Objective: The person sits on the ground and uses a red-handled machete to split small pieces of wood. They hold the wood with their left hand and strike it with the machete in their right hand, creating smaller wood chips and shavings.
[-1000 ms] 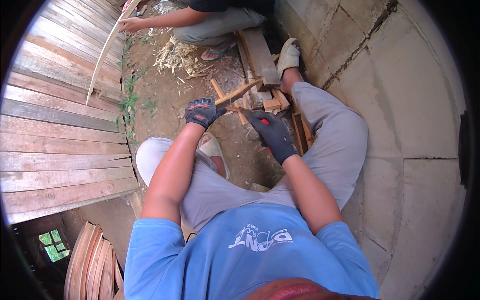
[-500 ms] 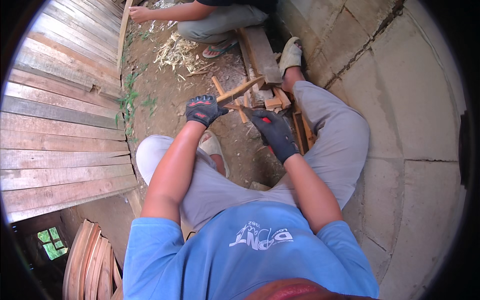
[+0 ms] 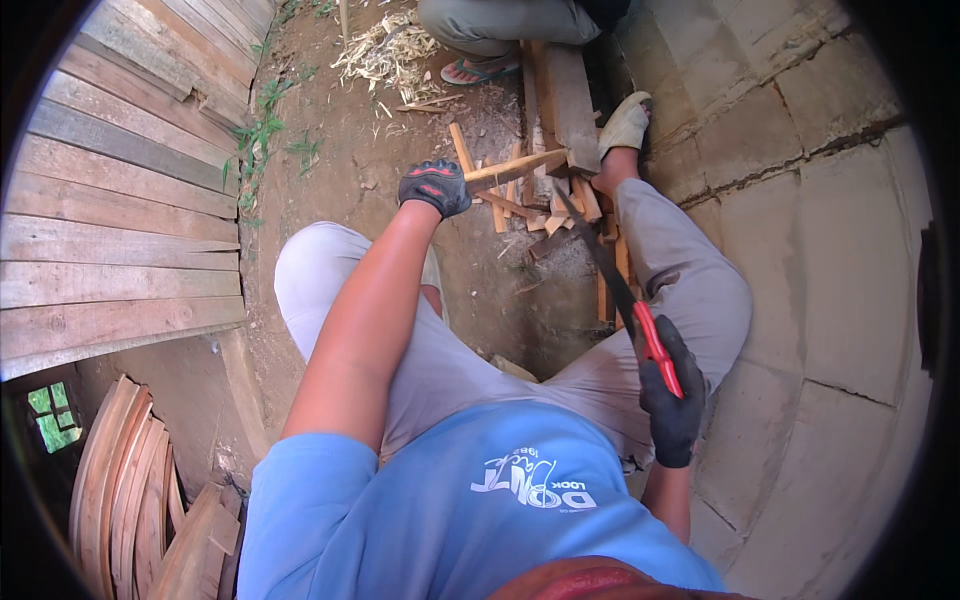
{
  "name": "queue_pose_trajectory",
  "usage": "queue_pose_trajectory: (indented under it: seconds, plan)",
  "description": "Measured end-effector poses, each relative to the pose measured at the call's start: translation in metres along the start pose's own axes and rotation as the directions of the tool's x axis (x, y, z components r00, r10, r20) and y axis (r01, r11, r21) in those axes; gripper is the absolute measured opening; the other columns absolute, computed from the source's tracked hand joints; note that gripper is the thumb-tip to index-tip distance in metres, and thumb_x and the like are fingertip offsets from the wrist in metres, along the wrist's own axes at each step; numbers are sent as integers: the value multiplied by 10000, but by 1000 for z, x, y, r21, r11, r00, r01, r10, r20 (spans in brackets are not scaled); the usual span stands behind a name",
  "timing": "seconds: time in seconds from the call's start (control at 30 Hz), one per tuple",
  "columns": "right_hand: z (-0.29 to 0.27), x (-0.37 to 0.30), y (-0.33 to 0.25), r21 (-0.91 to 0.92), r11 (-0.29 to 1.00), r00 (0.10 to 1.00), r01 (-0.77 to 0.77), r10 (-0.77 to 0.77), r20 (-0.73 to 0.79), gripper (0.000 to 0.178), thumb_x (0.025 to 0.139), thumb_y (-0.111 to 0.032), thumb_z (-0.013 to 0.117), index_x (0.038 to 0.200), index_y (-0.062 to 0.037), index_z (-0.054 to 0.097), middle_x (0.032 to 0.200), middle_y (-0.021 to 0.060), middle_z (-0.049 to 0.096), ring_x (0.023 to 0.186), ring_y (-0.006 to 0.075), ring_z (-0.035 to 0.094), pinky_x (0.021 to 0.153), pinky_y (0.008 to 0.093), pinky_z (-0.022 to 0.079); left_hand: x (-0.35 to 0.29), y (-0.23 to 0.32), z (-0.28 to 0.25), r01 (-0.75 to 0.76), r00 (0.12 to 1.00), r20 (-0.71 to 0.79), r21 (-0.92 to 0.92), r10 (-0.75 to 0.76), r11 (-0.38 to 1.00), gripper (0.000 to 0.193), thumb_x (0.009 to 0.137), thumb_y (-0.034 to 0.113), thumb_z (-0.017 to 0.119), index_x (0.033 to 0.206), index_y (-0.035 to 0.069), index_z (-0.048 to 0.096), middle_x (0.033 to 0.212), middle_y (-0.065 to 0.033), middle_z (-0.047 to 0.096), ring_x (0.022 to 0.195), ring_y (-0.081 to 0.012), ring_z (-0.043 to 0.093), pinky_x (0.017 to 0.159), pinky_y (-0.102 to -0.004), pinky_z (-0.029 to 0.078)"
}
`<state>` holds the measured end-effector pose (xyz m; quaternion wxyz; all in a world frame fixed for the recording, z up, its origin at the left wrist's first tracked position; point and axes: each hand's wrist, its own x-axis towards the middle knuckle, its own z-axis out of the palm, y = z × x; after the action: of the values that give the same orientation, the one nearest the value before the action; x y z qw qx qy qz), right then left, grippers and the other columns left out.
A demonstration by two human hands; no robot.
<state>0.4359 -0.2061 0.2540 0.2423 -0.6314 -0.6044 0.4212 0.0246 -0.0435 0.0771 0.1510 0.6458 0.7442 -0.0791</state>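
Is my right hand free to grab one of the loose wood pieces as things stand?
Probably not: the right hand grips the red-handled saw, which it would likely need to set down before grasping the wood pieces.

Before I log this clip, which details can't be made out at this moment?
Head view: the near end of the wooden strip, hidden inside the left hand.
Head view: the teeth of the red-handled saw in the right hand, too small to tell.
Head view: the co-worker above the legs, mostly cut off by the top edge.
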Motion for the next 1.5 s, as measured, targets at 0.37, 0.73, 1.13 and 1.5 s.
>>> queue_pose_trajectory:
  seconds: [0.37, 0.73, 1.13, 1.5]
  plan:
    - [66, 89, -25, 111, 943, 950, 313, -312, -19, 544, 973, -145, 702, 1495, -26, 610, 1367, 193, 717, 1231, 247, 692, 1025, 370, 534, -1, 14, -1, 95, 995, 40, 2, -95, 995, 467, 871, 422, 644, 1191, 121, 802, 1206, -124, 781, 1140, -312, 747, 927, -461, 599]
    - [225, 268, -20, 358, 881, 949, 308, -309, -57, 423, 962, -269, 741, 1343, -84, 750, 1206, 159, 779, 1028, 184, 740, 874, 325, 569, 2, 15, 11, 107, 994, -4, -63, -107, 992, 371, 886, 375, 641, 1107, 139, 823, 1108, -114, 805, 1023, -309, 780, 852, -454, 606]
    - [257, 286, 3, 413, 895, 982, 168, -190, 12, 412, 999, -257, 705, 1361, -64, 736, 1279, 153, 771, 1156, 205, 724, 1014, 333, 526, 5, 6, 14, 96, 995, 38, -103, -93, 990, 423, 905, 433, 650, 1144, 124, 809, 1171, -127, 788, 1074, -306, 766, 887, -451, 604]
    - [192, 230, 33, 165, 874, 888, 457, -460, -22, 415, 1062, -172, 600, 1439, -8, 657, 1376, 166, 719, 1272, 193, 665, 1097, 325, 476, 6, 7, 8, 157, 974, 183, -138, -130, 978, 518, 936, 493, 633, 1259, 113, 774, 1293, -139, 755, 1193, -324, 731, 981, -463, 583]
